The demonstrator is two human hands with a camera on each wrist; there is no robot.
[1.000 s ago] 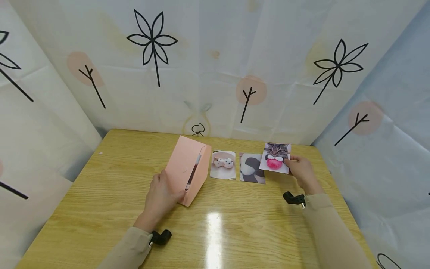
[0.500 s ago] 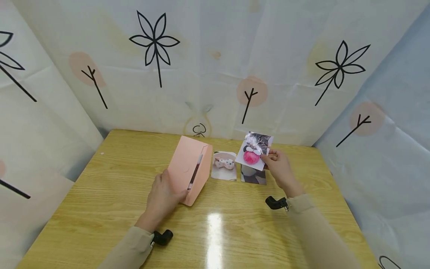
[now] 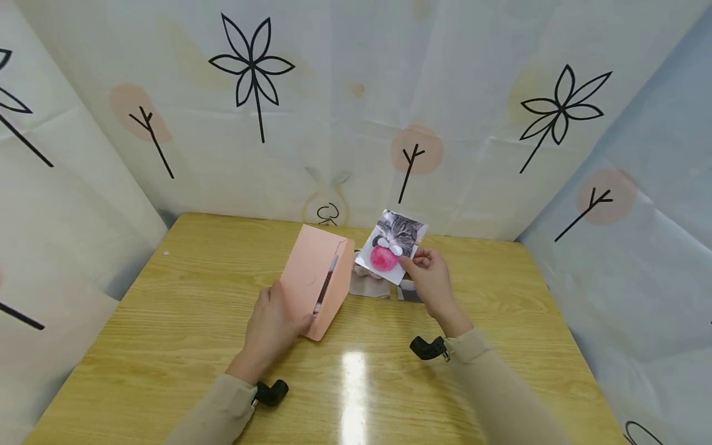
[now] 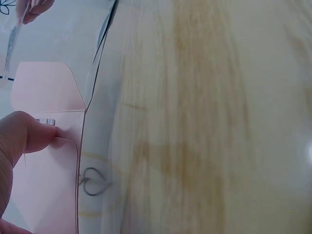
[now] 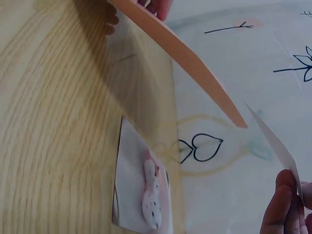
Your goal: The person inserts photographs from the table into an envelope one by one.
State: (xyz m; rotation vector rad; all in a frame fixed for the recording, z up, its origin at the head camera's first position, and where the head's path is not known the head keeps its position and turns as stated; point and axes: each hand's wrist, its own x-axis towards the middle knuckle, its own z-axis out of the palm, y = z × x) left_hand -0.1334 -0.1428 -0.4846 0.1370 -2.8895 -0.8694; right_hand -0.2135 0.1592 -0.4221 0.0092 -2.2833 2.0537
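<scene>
My left hand [image 3: 274, 326] grips a pink envelope [image 3: 313, 272] by its lower part, thumb at the opening. The envelope's flap [image 4: 46, 85] stands raised, and something pale shows inside the slot. Between thumb and fingers, my right hand [image 3: 431, 278] pinches a photo card of a cat with a pink pompom [image 3: 391, 247], held tilted just right of the envelope. Beneath it on the table lie two more photo cards: one with a white spotted bow-like object [image 5: 152, 195], partly covered in the head view, and a grey-and-white one [image 3: 408, 292], mostly hidden.
The wooden table [image 3: 183, 296] ends at a white curtain [image 3: 345, 111] printed with flowers and trees. Black wrist cameras sit at both cuffs. A small pale speck [image 3: 165, 253] lies at the table's left.
My right hand has carried the cat card leftward from above the right side of the grey card to beside the envelope, tilting it. The left hand and envelope have barely moved.
</scene>
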